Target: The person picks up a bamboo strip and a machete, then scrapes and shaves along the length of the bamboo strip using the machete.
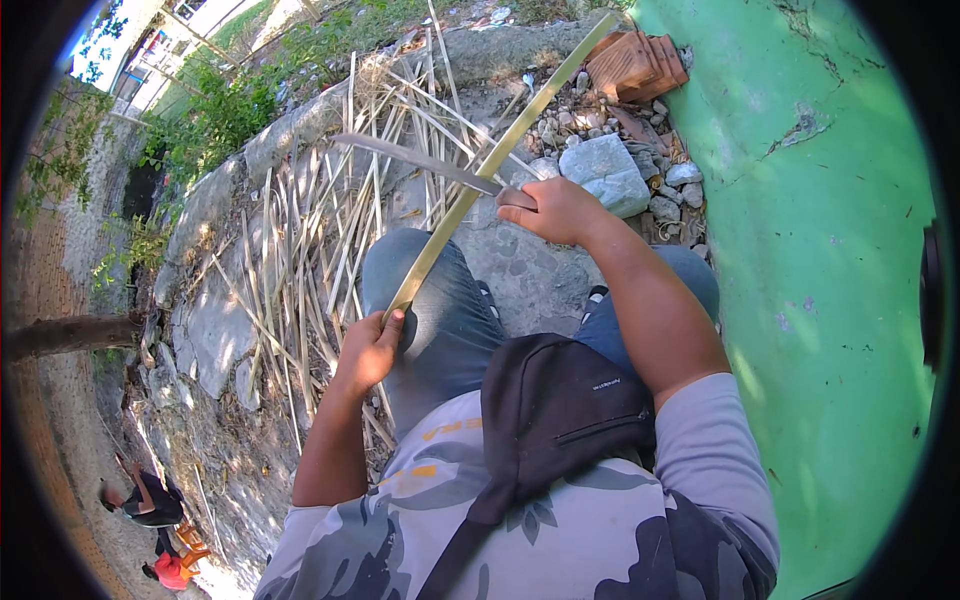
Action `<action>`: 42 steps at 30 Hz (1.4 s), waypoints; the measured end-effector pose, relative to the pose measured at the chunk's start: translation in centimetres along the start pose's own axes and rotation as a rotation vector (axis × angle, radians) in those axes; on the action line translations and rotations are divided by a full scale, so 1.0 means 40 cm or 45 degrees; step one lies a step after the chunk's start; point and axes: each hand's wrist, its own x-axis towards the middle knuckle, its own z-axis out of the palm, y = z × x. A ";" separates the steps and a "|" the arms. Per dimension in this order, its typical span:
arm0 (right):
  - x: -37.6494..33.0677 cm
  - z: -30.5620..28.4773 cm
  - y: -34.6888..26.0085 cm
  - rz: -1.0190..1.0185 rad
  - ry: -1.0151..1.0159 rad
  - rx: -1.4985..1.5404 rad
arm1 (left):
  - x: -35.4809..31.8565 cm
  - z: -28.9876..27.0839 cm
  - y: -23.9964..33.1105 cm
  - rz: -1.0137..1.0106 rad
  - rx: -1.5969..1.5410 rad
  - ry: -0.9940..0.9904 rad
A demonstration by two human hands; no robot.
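Observation:
My left hand [368,350] is closed around the lower end of a long, pale yellow-green bamboo strip [432,250]. The strip slants up and away to the right from above my left knee. In my right hand [562,208] is the handle of a long knife [415,158] with a dull grey blade pointing left. The blade crosses the strip near its middle, close to my right fist. Whether the edge bites into the strip cannot be made out.
Many dry split strips [310,250] lie scattered on the concrete to my left. Ahead are a pale stone block [606,172], rubble and stacked red bricks [637,66]. A green wall [820,300] runs along my right. Two people [150,500] are at the far lower left.

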 end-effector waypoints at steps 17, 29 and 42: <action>-0.013 -0.021 -0.052 0.080 -0.098 -0.012 | 0.002 -0.001 -0.004 0.000 0.020 0.025; 0.011 -0.013 -0.011 0.079 -0.141 -0.042 | -0.005 -0.001 0.009 -0.031 0.046 0.020; -0.021 -0.012 -0.105 -0.080 -0.267 -0.176 | -0.002 -0.006 0.018 -0.062 -0.017 -0.021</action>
